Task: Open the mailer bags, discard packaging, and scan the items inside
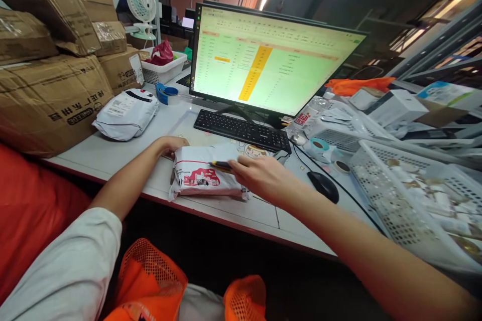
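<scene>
A white plastic mailer parcel (203,188) with a red printed picture lies flat at the desk's front edge. My left hand (173,145) is at its far left corner, closed on it, with the fingertips mostly hidden. My right hand (256,173) is closed around a yellow and black box cutter (221,165). The cutter points left, and its tip is over the parcel's top face near a thin red line. Whether the blade touches the plastic, I cannot tell.
Behind the parcel are a keyboard (241,129) and a monitor (271,60) showing a spreadsheet. A mouse (323,186) and a white perforated basket (399,200) of small items are to the right. Cardboard boxes (48,105), another white parcel (130,113) and a blue tape dispenser (165,94) stand left.
</scene>
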Demonstrator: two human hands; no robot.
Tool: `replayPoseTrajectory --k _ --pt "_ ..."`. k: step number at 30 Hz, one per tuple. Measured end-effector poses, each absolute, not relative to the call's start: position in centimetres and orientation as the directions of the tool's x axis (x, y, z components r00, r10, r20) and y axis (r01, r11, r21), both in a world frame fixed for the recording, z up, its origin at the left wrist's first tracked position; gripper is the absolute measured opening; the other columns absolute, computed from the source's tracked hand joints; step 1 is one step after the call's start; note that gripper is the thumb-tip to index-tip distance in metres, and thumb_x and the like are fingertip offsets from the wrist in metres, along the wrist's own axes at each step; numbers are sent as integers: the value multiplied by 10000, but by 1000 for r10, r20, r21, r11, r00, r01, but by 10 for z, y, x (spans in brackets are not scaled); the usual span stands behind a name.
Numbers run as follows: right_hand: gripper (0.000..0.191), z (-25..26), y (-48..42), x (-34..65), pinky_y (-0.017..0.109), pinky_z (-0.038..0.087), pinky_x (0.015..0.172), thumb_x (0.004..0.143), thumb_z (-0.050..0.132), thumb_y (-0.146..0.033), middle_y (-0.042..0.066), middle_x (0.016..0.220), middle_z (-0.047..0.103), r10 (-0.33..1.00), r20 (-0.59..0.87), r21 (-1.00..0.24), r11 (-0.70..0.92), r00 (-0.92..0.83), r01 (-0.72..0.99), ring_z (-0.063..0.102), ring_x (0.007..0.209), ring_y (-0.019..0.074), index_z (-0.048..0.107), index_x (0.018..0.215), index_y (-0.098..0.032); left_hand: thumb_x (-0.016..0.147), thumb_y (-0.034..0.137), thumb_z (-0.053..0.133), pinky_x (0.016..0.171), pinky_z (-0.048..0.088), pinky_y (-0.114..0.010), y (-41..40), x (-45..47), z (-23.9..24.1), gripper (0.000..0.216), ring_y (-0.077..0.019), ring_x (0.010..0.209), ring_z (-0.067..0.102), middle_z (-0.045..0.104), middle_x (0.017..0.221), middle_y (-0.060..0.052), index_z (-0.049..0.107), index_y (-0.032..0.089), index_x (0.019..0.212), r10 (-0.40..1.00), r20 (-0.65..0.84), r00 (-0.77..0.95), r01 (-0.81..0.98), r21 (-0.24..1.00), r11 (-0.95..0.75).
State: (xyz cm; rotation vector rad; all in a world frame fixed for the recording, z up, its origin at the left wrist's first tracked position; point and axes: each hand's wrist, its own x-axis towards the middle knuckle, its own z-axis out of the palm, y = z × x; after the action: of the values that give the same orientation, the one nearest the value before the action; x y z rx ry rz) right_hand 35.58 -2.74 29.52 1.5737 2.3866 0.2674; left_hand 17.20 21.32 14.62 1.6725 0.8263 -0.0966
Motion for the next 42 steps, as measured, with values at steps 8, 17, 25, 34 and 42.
replayPoseTrajectory --k 8,17,25,34,42 --pt "387 254 -137 460 326 502 647 991 492 -445 102 892 775 948 269 -90 -153 172 984 701 710 225 774 1094 -200 802 347 664 795 509 -314 206 164 169 226 -229 832 665 751 874 -78 747 172 920 844 16 536 578 721 -381" --pt "430 181 -96 439 501 567 956 960 497 -390 191 1187 754 801 498 -290 -208 333 934 717 1072 322 729 1214 -131 1003 418 559 934 459 -401 108 164 177 299 -267 1048 584 683 1124 -112 713 172 1076 333 401 853 211 319 -924" --pt "361 228 28 375 424 497 1069 989 545 -298 141 1298 712 915 397 -345 227 -78 911 659 1200 257 702 1289 -172 1071 322 434 805 422 -350 112 171 174 433 -206 803 546 659 720 -55 657 168 733 179 473 863 76 228 -971" --pt "436 198 82 337 386 405 1004 1075 433 -506 116 1259 741 992 -62 -138 101 -110 985 646 1200 278 711 1250 -221 1047 282 487 629 371 -330 64 118 163 390 -164 615 513 594 633 -20 603 175 691 167 636 754 157 72 -985" --pt "452 200 86 339 310 396 805 1075 410 -490 115 1150 780 992 -123 -116 -16 2 993 687 1029 267 783 1143 -243 1000 140 532 683 433 -321 12 76 144 215 -172 698 527 616 715 -32 615 166 803 371 637 676 194 332 -923"
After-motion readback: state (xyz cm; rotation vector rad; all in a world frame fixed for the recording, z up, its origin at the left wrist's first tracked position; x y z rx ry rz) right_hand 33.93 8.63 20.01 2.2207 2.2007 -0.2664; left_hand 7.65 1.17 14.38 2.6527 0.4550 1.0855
